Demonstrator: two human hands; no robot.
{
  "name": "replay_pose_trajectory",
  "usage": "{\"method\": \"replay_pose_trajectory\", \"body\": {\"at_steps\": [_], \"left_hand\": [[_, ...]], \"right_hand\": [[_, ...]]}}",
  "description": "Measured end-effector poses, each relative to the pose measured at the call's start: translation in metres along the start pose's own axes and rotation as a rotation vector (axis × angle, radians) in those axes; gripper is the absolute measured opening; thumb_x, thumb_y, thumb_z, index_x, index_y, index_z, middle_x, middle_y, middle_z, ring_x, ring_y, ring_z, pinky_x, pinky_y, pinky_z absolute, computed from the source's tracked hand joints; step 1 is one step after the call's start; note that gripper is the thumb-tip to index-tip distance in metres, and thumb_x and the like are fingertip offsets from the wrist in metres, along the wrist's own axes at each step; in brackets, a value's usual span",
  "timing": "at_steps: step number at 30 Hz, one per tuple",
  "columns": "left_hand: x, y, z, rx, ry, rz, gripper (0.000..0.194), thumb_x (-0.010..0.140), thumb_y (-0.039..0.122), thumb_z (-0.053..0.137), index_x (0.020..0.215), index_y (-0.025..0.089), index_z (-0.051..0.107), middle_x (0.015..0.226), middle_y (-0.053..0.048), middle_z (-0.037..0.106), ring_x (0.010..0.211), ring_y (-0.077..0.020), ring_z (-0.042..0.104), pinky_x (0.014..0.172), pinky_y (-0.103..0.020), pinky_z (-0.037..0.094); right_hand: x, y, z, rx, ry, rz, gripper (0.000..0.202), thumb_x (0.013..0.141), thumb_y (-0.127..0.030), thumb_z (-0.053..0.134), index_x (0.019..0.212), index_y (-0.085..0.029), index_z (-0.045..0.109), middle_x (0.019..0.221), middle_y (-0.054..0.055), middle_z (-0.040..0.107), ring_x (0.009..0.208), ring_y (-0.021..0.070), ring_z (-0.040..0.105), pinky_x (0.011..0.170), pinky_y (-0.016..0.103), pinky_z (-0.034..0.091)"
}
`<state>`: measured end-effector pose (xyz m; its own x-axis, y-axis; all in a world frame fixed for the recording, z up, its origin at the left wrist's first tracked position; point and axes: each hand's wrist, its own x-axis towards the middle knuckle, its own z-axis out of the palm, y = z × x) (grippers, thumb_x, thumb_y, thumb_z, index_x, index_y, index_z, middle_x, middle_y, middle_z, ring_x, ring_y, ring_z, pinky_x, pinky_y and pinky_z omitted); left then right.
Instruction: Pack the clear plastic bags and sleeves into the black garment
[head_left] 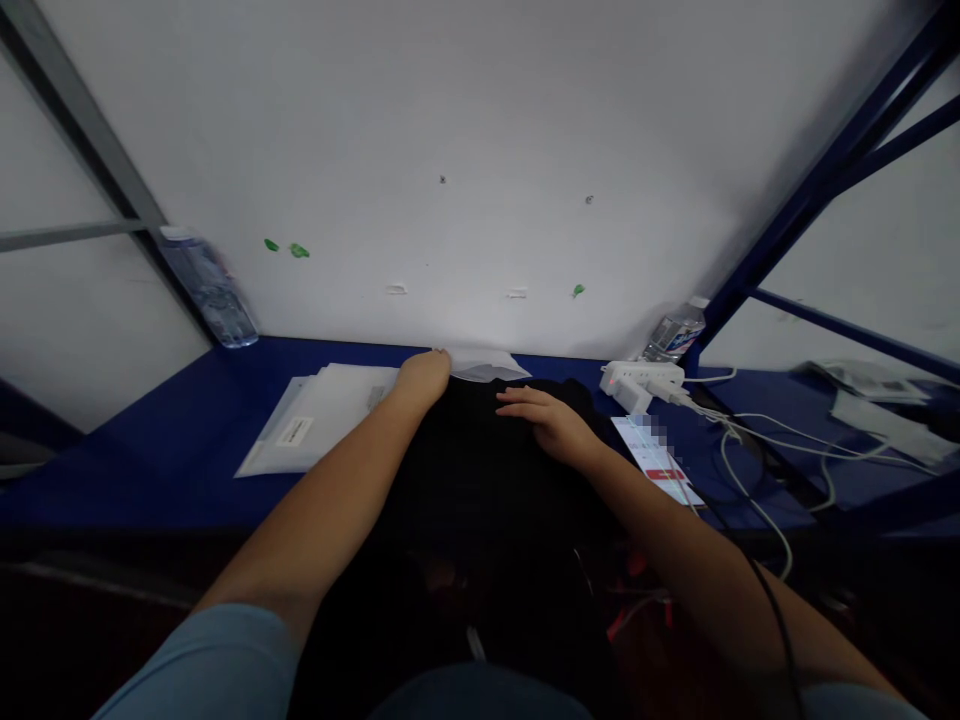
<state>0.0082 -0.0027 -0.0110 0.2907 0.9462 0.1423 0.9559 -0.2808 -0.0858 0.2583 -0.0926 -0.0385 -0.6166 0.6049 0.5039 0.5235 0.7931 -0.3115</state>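
Observation:
A black cloth (480, 470) with no visible markings drapes over the blue table and hangs down its front towards me. My left hand (425, 377) is closed at the cloth's far left corner, its fingertips mostly hidden. Against the fabric's upper right part rests my right hand (553, 422), palm down with fingers stretched out. Just beyond the cloth, a white sheet or bag (487, 364) lies by the wall, partly covered. Left of my left hand are pale translucent plastic bags (319, 400), stacked flat, with a small white label on one.
A white power strip (642, 378) with plugs and cables sits at the right, near a lit phone (656, 460). Plastic bottles stand at back left (210, 290) and back right (677, 330). A white wall (480, 180) closes off the blue table (150, 430) behind. Blue frame bars (825, 190) rise at right.

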Motion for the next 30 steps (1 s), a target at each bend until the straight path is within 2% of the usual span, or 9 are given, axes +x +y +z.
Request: {"method": "replay_pose_trajectory", "body": {"at_steps": [3,6,9,12,16,19,22,27,30], "left_hand": [[0.000,-0.002,0.003,-0.003,-0.021,-0.012,0.035,0.092,0.004,0.043,0.117,0.008,0.068,0.115,-0.021,0.072,0.105,-0.0298,0.071,0.085,-0.036,0.056],[0.000,-0.002,0.001,-0.006,-0.041,-0.011,0.032,0.091,0.005,0.046,0.110,0.009,0.070,0.114,-0.020,0.072,0.105,-0.0304,0.071,0.085,-0.036,0.057],[-0.001,-0.003,0.002,-0.012,-0.061,0.005,0.031,0.089,0.006,0.049,0.113,0.010,0.070,0.114,-0.019,0.073,0.105,-0.0308,0.071,0.085,-0.036,0.057],[0.000,-0.003,0.005,-0.023,-0.063,0.022,0.034,0.089,0.008,0.052,0.118,0.011,0.068,0.116,-0.019,0.072,0.106,-0.0298,0.071,0.088,-0.036,0.056],[0.002,-0.004,0.009,-0.035,-0.070,0.007,0.032,0.089,0.009,0.053,0.117,0.011,0.069,0.117,-0.021,0.071,0.107,-0.0298,0.070,0.090,-0.036,0.056],[0.004,-0.006,0.007,-0.041,-0.078,-0.043,0.030,0.089,0.011,0.053,0.114,0.009,0.071,0.112,-0.022,0.073,0.102,-0.0304,0.072,0.086,-0.037,0.057],[0.005,-0.005,0.004,-0.057,-0.055,-0.038,0.029,0.092,0.014,0.051,0.113,0.011,0.071,0.110,-0.020,0.073,0.099,-0.0289,0.072,0.084,-0.037,0.056],[0.003,0.000,0.004,-0.079,-0.018,0.133,0.032,0.099,0.035,0.051,0.116,0.015,0.069,0.119,-0.015,0.071,0.108,-0.0258,0.068,0.092,-0.033,0.052],[0.003,0.001,0.007,-0.071,-0.025,0.168,0.030,0.096,0.034,0.058,0.115,0.014,0.069,0.119,-0.016,0.070,0.108,-0.0275,0.068,0.092,-0.035,0.052]], "right_hand": [[-0.003,-0.008,-0.002,0.089,-0.005,-0.004,0.083,0.064,0.008,0.036,0.128,-0.034,0.067,0.145,-0.001,0.060,0.142,0.0181,0.048,0.117,0.053,0.039],[-0.006,-0.015,-0.005,0.085,-0.116,-0.044,0.081,0.063,0.008,0.038,0.126,-0.031,0.069,0.143,0.001,0.062,0.142,0.0198,0.047,0.120,0.057,0.034],[-0.011,-0.019,-0.011,0.073,-0.180,-0.037,0.077,0.062,0.008,0.040,0.123,-0.027,0.071,0.139,0.005,0.064,0.140,0.0221,0.049,0.119,0.057,0.034],[-0.017,-0.024,-0.015,0.033,-0.204,0.029,0.079,0.061,0.008,0.043,0.128,-0.026,0.068,0.144,0.006,0.060,0.142,0.0241,0.047,0.118,0.056,0.037],[-0.014,-0.030,-0.011,-0.146,-0.187,0.198,0.095,0.060,0.010,0.049,0.147,-0.028,0.053,0.158,0.009,0.044,0.146,0.0291,0.040,0.117,0.053,0.040],[-0.002,-0.030,-0.007,-0.235,-0.214,0.250,0.087,0.068,0.012,0.046,0.141,-0.033,0.059,0.153,0.007,0.051,0.138,0.0279,0.051,0.112,0.048,0.046],[0.012,-0.030,-0.005,-0.257,-0.189,0.216,0.083,0.073,0.011,0.044,0.140,-0.036,0.060,0.150,0.004,0.055,0.134,0.0251,0.056,0.110,0.045,0.048],[0.019,-0.025,-0.002,-0.295,-0.167,0.102,0.077,0.082,0.006,0.046,0.145,-0.037,0.055,0.156,0.004,0.048,0.141,0.0262,0.048,0.114,0.047,0.043],[0.014,-0.016,0.002,-0.287,-0.207,0.071,0.079,0.081,0.008,0.045,0.143,-0.040,0.056,0.154,0.002,0.050,0.141,0.0251,0.048,0.114,0.047,0.043]]}}
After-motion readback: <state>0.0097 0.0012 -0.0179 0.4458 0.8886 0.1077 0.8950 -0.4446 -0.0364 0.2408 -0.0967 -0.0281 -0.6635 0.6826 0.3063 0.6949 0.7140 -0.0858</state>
